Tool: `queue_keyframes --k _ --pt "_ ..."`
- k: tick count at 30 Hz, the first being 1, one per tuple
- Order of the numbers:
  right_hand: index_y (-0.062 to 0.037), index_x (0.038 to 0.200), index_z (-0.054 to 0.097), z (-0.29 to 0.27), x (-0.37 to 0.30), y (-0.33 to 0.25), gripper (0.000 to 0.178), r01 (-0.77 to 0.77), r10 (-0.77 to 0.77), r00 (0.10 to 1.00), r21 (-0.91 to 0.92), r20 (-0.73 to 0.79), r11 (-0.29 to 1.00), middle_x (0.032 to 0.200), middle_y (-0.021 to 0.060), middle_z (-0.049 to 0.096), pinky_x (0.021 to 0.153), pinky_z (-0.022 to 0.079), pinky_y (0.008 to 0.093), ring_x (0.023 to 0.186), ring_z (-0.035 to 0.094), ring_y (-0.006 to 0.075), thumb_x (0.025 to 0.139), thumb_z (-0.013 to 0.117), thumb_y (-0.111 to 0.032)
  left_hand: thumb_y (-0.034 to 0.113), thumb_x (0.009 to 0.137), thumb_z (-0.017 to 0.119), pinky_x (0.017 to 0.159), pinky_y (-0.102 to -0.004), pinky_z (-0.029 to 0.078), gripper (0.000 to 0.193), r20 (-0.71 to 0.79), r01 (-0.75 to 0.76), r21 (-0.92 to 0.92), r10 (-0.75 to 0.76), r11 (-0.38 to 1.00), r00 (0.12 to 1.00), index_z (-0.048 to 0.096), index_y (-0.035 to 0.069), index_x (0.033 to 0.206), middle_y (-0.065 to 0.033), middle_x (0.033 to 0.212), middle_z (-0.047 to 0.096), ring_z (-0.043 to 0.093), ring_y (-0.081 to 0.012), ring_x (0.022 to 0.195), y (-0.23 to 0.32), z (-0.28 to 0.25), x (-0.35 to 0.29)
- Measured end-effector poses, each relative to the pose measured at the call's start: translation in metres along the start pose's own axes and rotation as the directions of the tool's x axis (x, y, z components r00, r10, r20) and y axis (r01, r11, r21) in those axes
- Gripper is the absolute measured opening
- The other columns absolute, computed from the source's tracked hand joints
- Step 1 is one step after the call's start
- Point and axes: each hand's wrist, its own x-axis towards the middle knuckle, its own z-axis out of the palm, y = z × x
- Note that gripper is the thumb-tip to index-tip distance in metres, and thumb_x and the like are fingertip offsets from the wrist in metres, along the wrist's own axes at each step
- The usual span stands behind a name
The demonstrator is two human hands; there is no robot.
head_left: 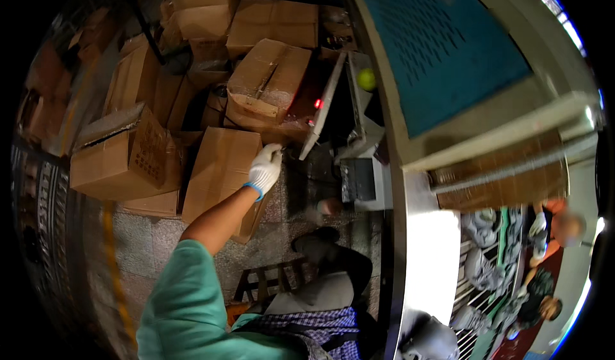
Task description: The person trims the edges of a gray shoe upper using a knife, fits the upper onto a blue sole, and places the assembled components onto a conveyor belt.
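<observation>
My left hand (266, 168), in a white knit glove with a blue cuff, reaches forward with its fingers curled closed. Whether they hold something small cannot be made out. Just under the wrist lies a closed brown cardboard box (221, 161). Ahead and to the right of the fingers stands a tilted pale panel (325, 107), its lower corner close to them; red lights glow along its left side. A dark grey box-shaped unit (357, 180) sits to the right of the hand. My right hand does not show.
More cardboard boxes (272, 24) are piled ahead and to the left. A machine with a teal perforated sheet (448, 46) fills the right, with a bright white surface (426, 257) below it. Beyond are grey parts (483, 270) and two people (544, 283). A dark slatted stool (269, 280) stands near my legs.
</observation>
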Motion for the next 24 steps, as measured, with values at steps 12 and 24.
queue_keyframes --k 12,24 --pt "0.003 0.146 0.058 0.057 0.003 -0.004 0.052 -0.049 0.077 0.988 0.197 -0.137 0.979 0.138 0.025 0.067 0.112 0.048 0.0434 0.126 0.064 0.0383 0.107 0.062 -0.032 0.043 0.11 0.048 0.105 -0.0543 0.05 0.052 0.309 0.314 -0.099 -0.271 0.944 0.911 0.067 0.001 0.133 -0.0318 0.13 0.069 0.064 -0.0498 0.123 -0.037 0.117 0.094" --pt "0.0027 0.138 0.06 0.167 0.059 0.062 0.06 -0.48 0.534 0.832 0.287 -0.152 0.829 0.126 0.0331 0.07 0.106 0.05 0.0522 0.119 0.067 0.0503 0.101 0.065 -0.044 0.029 0.113 0.049 0.113 -0.0407 0.048 0.047 0.583 0.669 -0.723 -0.367 0.172 0.725 0.055 0.003 0.153 -0.0167 0.143 0.065 0.061 -0.0279 0.131 -0.266 0.229 0.275"
